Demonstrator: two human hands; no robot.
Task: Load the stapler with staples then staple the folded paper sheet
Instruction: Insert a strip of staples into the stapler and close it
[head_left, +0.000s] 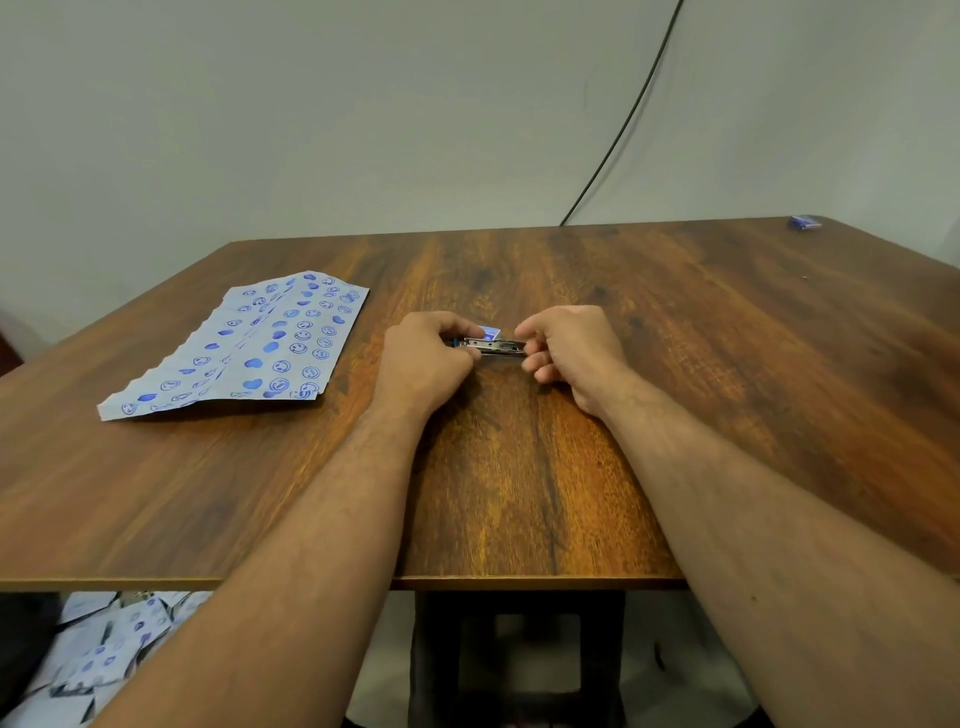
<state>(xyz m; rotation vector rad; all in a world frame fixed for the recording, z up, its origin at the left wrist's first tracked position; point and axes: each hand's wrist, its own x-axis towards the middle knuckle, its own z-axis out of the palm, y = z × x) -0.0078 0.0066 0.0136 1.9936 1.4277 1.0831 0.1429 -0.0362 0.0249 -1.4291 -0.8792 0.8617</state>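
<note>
A small metal stapler lies at the middle of the wooden table, held between both hands. My left hand grips its left end, where a bit of blue shows. My right hand pinches its right end with thumb and fingers. Whether staples are in my right fingers is too small to tell. Just behind the stapler a small blue staple box peeks out. The folded paper sheet, white with blue smiley faces and hearts, lies flat to the left, apart from both hands.
A second small blue box sits at the table's far right corner. A black cable runs down the wall behind the table. Several printed paper pieces lie on the floor under the table's left front edge.
</note>
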